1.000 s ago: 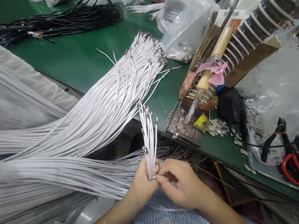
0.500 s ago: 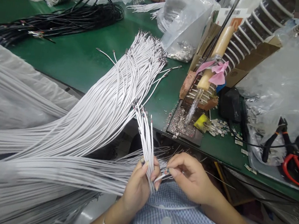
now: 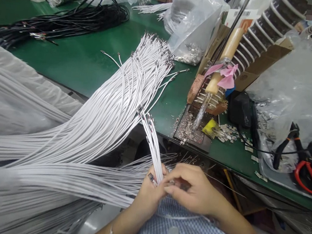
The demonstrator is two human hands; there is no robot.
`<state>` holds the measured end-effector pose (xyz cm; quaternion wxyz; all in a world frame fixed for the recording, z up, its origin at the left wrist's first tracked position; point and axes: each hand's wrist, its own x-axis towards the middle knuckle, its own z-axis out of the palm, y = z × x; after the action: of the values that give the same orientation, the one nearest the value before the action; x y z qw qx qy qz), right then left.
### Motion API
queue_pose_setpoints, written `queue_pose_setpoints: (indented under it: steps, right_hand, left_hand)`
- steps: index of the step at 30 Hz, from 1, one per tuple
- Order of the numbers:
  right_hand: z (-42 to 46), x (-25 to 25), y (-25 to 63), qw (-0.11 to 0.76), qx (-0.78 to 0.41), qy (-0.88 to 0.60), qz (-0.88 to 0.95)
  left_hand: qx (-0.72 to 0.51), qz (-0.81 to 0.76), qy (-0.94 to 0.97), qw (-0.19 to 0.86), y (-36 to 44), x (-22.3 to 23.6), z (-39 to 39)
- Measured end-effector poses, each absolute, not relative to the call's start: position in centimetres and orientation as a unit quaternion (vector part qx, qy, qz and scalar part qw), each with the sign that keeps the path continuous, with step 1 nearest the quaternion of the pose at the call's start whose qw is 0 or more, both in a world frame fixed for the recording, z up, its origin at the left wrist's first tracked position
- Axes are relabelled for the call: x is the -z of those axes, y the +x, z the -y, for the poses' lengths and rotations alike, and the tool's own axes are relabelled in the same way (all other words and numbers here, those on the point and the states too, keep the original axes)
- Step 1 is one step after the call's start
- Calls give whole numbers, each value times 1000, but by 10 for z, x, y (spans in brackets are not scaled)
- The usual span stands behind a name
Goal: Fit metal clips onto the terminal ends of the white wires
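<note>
My left hand [image 3: 148,193] is closed round a small bundle of white cables [image 3: 155,147], whose dark-tipped ends point up and away from me. A small metal connector [image 3: 152,178] shows by its thumb. Close against it, my right hand [image 3: 193,187] has thumb and forefinger drawn together in a pinch at the left fingers. Whatever lies in that pinch is hidden. Beyond both hands, a large bunch of white cables [image 3: 113,97] lies over the table edge, with metal connectors at its far ends. More white cables [image 3: 81,181] run in from the left behind my left hand.
A soldering iron [image 3: 218,75] with a wooden handle leans in a coil stand on the green table [image 3: 74,62]. Solder crumbs and metal pieces [image 3: 227,133] lie below it. Cutters [image 3: 290,143] and red-handled scissors [image 3: 307,177] rest at right. Black cables [image 3: 79,18] lie far left.
My right hand has moved left against my left hand, and the cable end it pinched is now out of sight. The left hand has turned, and the small bundle sits closer together.
</note>
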<state>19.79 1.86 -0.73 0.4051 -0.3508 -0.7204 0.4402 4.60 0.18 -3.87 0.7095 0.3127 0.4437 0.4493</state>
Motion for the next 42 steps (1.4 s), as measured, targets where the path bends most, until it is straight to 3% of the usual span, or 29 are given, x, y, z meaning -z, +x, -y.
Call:
queue_pose_setpoints:
  steps: [8,20,42]
  right_hand:
    - [-24,3,178,341,-351,-357,796]
    - [-16,14,199,416,-523,-372,644]
    - [-15,15,209,465,-562,-384,566]
  left_hand:
    - [-451,-473,378,656,51,36,-1]
    - [-429,-431,244,755,44,22,-6]
    - [-490,-407,260,726,40,19,-15]
